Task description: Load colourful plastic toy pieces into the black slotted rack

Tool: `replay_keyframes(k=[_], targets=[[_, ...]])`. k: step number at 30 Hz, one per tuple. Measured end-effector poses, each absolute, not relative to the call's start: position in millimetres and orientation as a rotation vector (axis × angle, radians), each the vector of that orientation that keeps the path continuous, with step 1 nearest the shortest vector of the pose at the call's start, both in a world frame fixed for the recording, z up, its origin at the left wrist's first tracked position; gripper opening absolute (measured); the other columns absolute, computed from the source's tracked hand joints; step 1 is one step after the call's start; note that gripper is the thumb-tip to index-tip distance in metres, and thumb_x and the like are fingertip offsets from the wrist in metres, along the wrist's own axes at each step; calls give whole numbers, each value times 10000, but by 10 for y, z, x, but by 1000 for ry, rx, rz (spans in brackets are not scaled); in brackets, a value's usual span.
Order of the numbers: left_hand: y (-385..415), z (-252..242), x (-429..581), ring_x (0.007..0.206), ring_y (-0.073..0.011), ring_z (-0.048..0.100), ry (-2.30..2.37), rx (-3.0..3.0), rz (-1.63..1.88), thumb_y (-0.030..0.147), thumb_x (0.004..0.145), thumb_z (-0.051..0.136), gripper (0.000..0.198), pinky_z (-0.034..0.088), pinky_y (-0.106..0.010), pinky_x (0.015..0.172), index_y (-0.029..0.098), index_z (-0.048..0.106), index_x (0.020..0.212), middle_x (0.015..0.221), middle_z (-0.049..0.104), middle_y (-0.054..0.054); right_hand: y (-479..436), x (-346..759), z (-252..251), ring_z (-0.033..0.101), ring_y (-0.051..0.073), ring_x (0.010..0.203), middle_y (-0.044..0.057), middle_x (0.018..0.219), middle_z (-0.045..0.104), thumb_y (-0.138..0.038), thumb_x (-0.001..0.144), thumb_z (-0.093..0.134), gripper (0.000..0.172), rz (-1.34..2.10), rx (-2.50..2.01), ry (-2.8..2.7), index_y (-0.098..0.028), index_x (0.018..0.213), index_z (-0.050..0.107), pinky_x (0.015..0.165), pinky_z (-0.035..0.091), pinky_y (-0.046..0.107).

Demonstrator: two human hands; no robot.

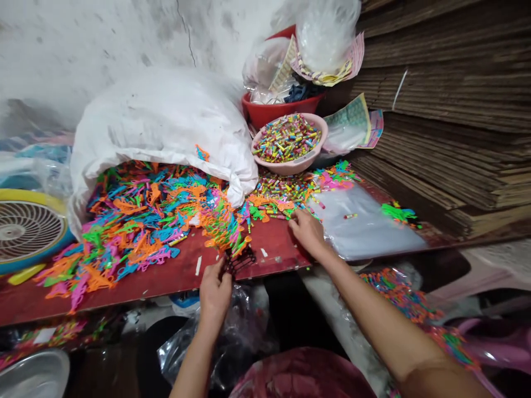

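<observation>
My left hand [215, 290] is at the front edge of the red tabletop [271, 237], thumb and fingers closed on the near side of a small dark plastic frame [241, 262]. Just behind the frame, a row of flat orange, green and blue plastic pieces [228, 224] is stacked close together. My right hand [307, 233] rests to the right, fingers curled inward beside small coloured tubes [286, 188] heaped on the table. Whatever its fingertips pinch is too small to make out. Loose bright plastic pieces [136, 221] spill from a white sack [166, 121] at the left.
A pink bowl [290, 166] of coloured tubes stands behind, before a red basin [265, 113] holding plastic bags. Clear plastic sheets [365, 226] lie right of my right hand. Stacked cardboard [448, 121] rises at the right. A yellow-and-blue fan [29, 232] sits far left.
</observation>
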State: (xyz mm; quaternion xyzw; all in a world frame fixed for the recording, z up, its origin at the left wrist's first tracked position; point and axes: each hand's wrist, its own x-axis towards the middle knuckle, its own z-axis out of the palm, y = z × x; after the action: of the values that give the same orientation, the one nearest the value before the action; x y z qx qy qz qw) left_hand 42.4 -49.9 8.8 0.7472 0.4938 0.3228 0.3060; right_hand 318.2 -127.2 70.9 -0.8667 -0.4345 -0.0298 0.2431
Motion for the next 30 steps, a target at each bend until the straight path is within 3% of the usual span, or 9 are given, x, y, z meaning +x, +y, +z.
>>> replay_keyframes(k=[4,11,15,19,22,27,30], targets=[[-667,112,735,928,-236,651,1140,1862,830,248,750,506,502,523,-391,898,149,683,1210,923,670,-79,-1184,3402,786,632,235,994,133,1158,645,-305,942,479,291,-117,-2596,-1317,-172,1128,660,787,440,294],[-760,234,972,947,-196,644,924,1858,695,132,737,505,500,508,-348,925,164,692,1199,942,661,-64,-911,3369,863,648,268,1045,212,1126,678,-138,911,449,309,-32,-2718,-1411,-94,1089,698,814,445,310],[-732,213,889,979,-194,643,908,1785,712,146,756,519,462,492,-346,957,147,694,1184,977,675,-71,-1048,3510,865,645,238,1006,183,1113,683,-166,876,512,244,-48,-2706,-1418,-113,1002,714,778,434,282],[-726,163,880,943,-189,648,907,1731,724,168,764,537,411,502,-336,927,125,708,1135,945,684,-77,-1328,3654,699,621,172,786,72,795,685,-227,787,580,120,21,-2356,-1258,-144,748,657,684,428,249],[-704,146,891,925,-185,650,927,1646,743,189,759,560,362,515,-322,881,138,714,1082,951,690,-77,-1562,3563,559,571,140,585,-12,609,600,-341,730,632,176,298,-1900,-936,-173,737,581,557,437,235],[-350,224,758,779,-153,626,1078,1528,922,227,767,540,395,524,-284,726,119,605,1140,918,658,-60,-1858,3062,485,641,155,615,8,702,672,-422,651,773,393,555,-1504,-696,-165,901,612,539,506,241],[49,274,668,826,-160,621,1304,1689,1036,180,686,601,603,527,-319,790,135,521,1282,1045,630,-79,-1913,2773,474,665,167,663,35,763,697,-474,676,765,422,588,-1479,-670,-159,933,652,547,529,249]])
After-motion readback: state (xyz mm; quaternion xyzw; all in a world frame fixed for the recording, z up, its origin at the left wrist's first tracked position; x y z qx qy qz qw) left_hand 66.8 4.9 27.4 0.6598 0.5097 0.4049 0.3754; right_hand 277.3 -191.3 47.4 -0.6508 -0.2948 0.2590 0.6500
